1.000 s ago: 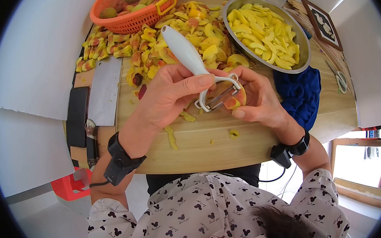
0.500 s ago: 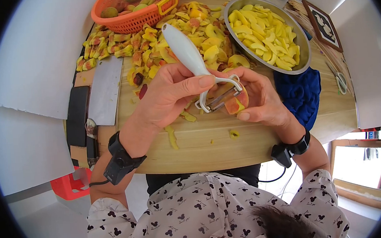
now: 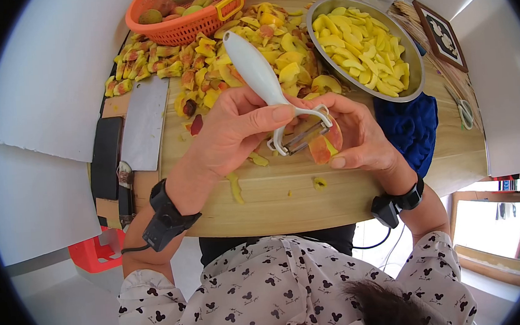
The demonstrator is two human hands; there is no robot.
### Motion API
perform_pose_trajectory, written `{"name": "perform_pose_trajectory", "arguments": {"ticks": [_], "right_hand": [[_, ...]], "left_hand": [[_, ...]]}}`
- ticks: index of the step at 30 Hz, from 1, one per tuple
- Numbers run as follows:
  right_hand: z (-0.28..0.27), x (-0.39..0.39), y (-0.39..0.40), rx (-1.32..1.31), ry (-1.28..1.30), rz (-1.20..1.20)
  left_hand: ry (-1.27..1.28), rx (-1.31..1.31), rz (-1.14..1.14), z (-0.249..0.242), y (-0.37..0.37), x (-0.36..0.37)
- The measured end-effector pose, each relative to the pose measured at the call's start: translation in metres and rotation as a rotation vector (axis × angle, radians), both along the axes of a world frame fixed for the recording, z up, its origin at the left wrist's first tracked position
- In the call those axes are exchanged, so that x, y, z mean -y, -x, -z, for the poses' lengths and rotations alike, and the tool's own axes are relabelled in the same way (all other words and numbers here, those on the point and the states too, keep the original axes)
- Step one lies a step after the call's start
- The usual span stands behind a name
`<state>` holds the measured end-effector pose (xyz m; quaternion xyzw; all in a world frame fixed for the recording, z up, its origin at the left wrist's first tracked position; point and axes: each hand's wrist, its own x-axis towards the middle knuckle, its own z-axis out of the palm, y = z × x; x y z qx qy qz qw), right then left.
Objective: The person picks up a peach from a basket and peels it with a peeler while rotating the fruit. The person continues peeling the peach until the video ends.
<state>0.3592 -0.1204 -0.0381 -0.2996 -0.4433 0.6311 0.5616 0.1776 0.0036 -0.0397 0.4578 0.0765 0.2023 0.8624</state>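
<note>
My left hand (image 3: pixel 228 128) is closed around a white peeler (image 3: pixel 256 65), its handle pointing up and away and its metal blade turned toward me. Opposite it, my right hand (image 3: pixel 361 133) grips a partly peeled peach (image 3: pixel 333 133) with red skin and a yellow patch. The blade lies against or right beside the fruit; the fingers hide much of the peach. Under and beyond both hands, yellow and reddish peelings and scraps (image 3: pixel 288 56) cover the wooden table (image 3: pixel 275 204).
At the back stands an orange basket (image 3: pixel 176 30) of whole fruit. A steel bowl (image 3: pixel 415 77) of yellow slices is at the right, beside a blue cloth (image 3: pixel 413 129) and scissors (image 3: pixel 465 113). Left lie a cleaver blade (image 3: pixel 145 122) and a black phone-like slab (image 3: pixel 107 156).
The peach has turned slightly in my right hand and shifted a little to the right. The peeler stays almost in the same place.
</note>
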Motion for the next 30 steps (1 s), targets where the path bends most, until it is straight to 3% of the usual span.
{"name": "perform_pose_trajectory", "arguments": {"ticks": [30], "right_hand": [[0.0010,0.0010,-0.0012,-0.025,0.005,-0.010]], "left_hand": [[-0.016,-0.015,-0.004,-0.0021,-0.0013,0.0023]]}}
